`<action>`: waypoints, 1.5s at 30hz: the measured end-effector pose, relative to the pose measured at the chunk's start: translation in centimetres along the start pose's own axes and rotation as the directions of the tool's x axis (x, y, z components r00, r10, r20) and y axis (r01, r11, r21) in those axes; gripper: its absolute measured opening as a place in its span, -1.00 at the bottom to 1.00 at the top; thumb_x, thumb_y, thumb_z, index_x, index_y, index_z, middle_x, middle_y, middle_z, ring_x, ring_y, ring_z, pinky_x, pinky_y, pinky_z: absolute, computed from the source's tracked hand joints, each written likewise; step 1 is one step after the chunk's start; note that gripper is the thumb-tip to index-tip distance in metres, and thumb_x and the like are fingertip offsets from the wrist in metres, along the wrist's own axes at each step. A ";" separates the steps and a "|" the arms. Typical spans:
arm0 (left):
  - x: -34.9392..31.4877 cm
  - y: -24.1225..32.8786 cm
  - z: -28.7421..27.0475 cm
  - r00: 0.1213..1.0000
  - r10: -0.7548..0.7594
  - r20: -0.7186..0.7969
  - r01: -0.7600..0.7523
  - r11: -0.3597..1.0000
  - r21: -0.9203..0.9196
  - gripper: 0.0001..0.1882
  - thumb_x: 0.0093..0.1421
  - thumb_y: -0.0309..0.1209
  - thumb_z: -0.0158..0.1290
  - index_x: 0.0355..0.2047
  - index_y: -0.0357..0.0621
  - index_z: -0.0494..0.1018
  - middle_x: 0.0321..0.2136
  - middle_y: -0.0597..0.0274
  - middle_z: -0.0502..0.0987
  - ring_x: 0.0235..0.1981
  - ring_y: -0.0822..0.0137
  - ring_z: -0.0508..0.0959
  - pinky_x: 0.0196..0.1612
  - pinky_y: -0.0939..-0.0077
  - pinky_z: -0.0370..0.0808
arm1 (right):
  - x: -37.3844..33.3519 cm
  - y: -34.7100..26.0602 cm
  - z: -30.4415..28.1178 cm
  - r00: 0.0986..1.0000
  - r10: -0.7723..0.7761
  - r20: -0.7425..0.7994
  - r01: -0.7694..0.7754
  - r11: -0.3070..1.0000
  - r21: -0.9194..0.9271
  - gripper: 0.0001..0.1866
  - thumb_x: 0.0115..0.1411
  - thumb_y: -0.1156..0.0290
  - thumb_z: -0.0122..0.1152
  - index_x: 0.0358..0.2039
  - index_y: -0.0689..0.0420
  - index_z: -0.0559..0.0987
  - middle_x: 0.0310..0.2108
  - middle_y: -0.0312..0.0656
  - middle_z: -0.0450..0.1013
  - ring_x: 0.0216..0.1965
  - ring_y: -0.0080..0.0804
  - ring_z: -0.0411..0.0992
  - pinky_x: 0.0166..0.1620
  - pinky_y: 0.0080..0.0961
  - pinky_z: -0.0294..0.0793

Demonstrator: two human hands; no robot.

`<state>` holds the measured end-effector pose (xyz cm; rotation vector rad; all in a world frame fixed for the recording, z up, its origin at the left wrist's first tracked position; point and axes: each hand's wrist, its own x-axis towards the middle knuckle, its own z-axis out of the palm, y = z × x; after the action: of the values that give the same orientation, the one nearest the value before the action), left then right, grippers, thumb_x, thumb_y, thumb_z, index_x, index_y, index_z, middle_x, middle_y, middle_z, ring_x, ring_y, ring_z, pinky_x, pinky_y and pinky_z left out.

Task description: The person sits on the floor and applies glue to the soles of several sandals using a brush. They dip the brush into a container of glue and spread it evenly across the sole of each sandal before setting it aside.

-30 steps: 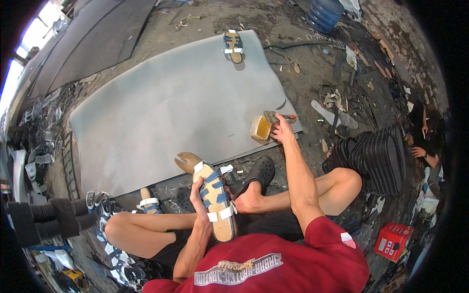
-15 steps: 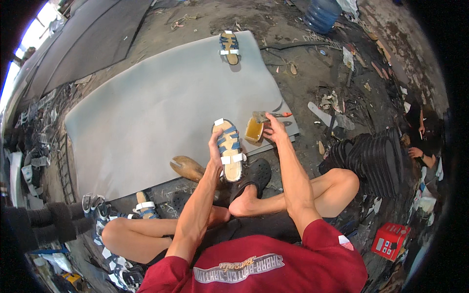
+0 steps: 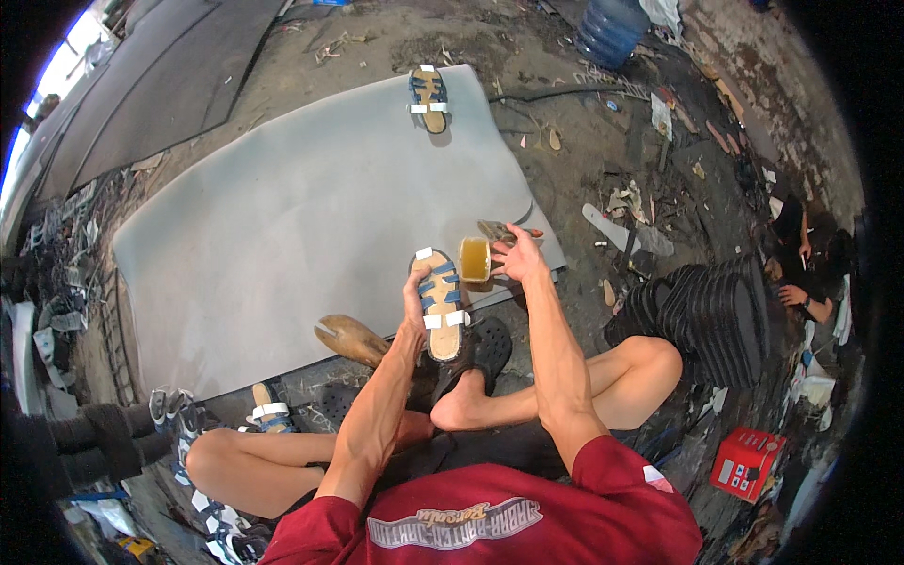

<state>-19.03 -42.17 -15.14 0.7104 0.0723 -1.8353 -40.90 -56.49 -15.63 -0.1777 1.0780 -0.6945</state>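
My left hand (image 3: 414, 299) is closed around the left side of a sandal (image 3: 441, 303) with a tan footbed, blue straps and white tabs, its toe end pointing away from me. In my right hand (image 3: 521, 258) a flat brush (image 3: 496, 231) with a reddish handle lies between thumb and forefinger. Beside those fingers is a small squarish container (image 3: 476, 261) of amber, glue-like stuff. The other fingertips reach its right side; whether they bear its weight I cannot tell. Left of my left forearm lies a brown wooden shoe last (image 3: 350, 339).
A large grey sheet (image 3: 254, 226) covers the ground ahead, with another sandal (image 3: 428, 99) at its far edge. Stacked black soles (image 3: 702, 315) stand at right, near a co-worker's hand (image 3: 793, 295). A red box (image 3: 747, 463) sits lower right. More sandals (image 3: 270, 409) lie at left.
The amber container has gone from tilted to more level. My right hand has turned, its fingers spreading along the container's side, with the brush still in it. The sandal stays in my left hand.
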 end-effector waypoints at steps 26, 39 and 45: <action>-27.0 -3.8 3.2 0.945 0.016 -0.328 0.005 0.998 0.062 -0.20 0.41 0.27 -0.36 0.07 -0.19 0.53 -0.15 0.09 0.69 -0.20 0.19 0.69 -0.06 0.24 0.67 | -7.5 5.3 5.7 0.445 -0.770 0.456 0.392 -0.290 -0.873 -0.63 0.28 0.28 0.37 -0.32 0.44 0.61 -0.42 0.26 0.58 -0.36 0.25 0.58 -0.25 -0.02 0.53; -29.5 -5.5 -1.3 0.975 0.209 -0.079 -0.212 0.977 -0.033 -0.25 0.49 0.25 -0.28 0.32 -0.14 0.34 0.12 0.10 0.58 0.11 0.17 0.61 0.18 0.15 0.57 | -5.5 5.1 4.1 0.463 -0.746 0.478 0.382 -0.319 -0.867 -0.64 0.37 0.24 0.26 -0.21 0.38 0.60 -0.32 0.24 0.56 -0.25 0.28 0.56 -0.15 0.08 0.50; -29.0 -5.8 -1.8 0.958 0.259 -0.120 -0.270 0.959 -0.086 -0.19 0.43 0.35 -0.30 0.20 -0.12 0.43 0.00 0.09 0.63 -0.06 0.16 0.66 0.01 0.14 0.64 | -8.5 4.5 5.5 0.412 -0.849 0.330 0.462 -0.118 -0.879 -0.59 0.33 0.18 0.33 -0.37 0.37 0.60 -0.40 0.20 0.58 -0.34 0.21 0.57 -0.25 0.02 0.48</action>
<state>-17.30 -14.86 -3.74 0.7104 0.1338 -1.5261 -36.68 -48.95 -8.68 -1.9096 1.6589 -0.9924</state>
